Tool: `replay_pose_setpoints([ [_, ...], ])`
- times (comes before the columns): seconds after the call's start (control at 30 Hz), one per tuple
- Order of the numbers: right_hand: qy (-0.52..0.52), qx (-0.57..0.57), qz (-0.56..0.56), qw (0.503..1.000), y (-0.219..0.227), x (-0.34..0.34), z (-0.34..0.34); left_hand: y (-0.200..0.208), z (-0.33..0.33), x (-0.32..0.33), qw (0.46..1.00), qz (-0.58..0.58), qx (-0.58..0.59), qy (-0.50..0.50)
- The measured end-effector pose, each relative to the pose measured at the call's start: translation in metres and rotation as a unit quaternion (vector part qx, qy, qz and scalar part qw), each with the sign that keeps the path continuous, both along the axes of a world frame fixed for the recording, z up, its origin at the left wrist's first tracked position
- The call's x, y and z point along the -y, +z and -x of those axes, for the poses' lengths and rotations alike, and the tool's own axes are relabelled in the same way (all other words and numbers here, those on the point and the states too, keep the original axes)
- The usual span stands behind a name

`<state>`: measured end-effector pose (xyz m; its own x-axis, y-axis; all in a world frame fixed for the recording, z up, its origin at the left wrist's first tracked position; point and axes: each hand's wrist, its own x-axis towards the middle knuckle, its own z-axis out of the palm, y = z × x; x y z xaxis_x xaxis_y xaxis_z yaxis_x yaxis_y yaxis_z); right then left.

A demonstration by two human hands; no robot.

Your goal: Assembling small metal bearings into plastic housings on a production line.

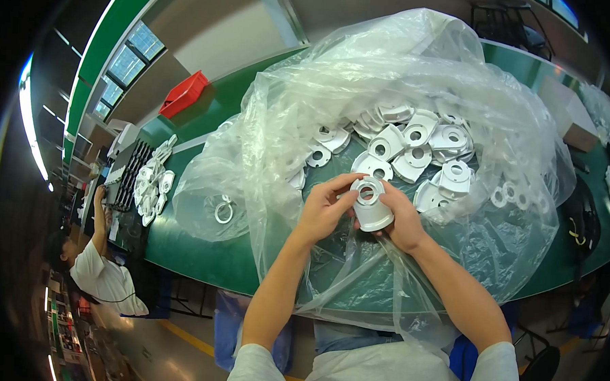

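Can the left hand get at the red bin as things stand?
Probably not: the left hand is busy holding the white cup-shaped part with the right hand, the bunched clear plastic bag lies between, and the red bin looks well off to the left.

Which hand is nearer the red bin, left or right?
Left. The left hand is lower right of the red bin in the picture; the right hand is farther right, across the white part.
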<state>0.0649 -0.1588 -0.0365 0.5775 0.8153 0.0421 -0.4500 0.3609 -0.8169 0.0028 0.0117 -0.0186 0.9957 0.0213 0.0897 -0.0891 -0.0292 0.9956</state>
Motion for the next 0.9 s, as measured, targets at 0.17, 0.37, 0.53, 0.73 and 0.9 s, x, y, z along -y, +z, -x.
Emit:
replay_pose_setpoints([
  [0.17,0.014,0.067,0.034,0.997,-0.003,-0.016,0.015,0.010,0.015,-0.012,0.989,-0.100,0.036,0.099],
  [0.37,-0.004,0.104,0.078,0.992,-0.012,-0.007,0.008,0.038,0.117,-0.053,0.905,0.024,0.096,0.415],
  [0.53,0.020,0.131,0.089,0.987,-0.010,-0.011,0.009,-0.010,0.239,-0.189,0.749,0.072,0.116,0.648],
  [0.73,0.028,0.142,0.075,0.987,-0.015,-0.011,0.007,-0.024,0.250,-0.271,0.786,-0.063,-0.058,0.612],
  [0.9,0.021,0.136,0.088,0.987,-0.019,-0.006,0.006,0.062,0.166,-0.111,0.778,-0.414,0.037,0.470],
])
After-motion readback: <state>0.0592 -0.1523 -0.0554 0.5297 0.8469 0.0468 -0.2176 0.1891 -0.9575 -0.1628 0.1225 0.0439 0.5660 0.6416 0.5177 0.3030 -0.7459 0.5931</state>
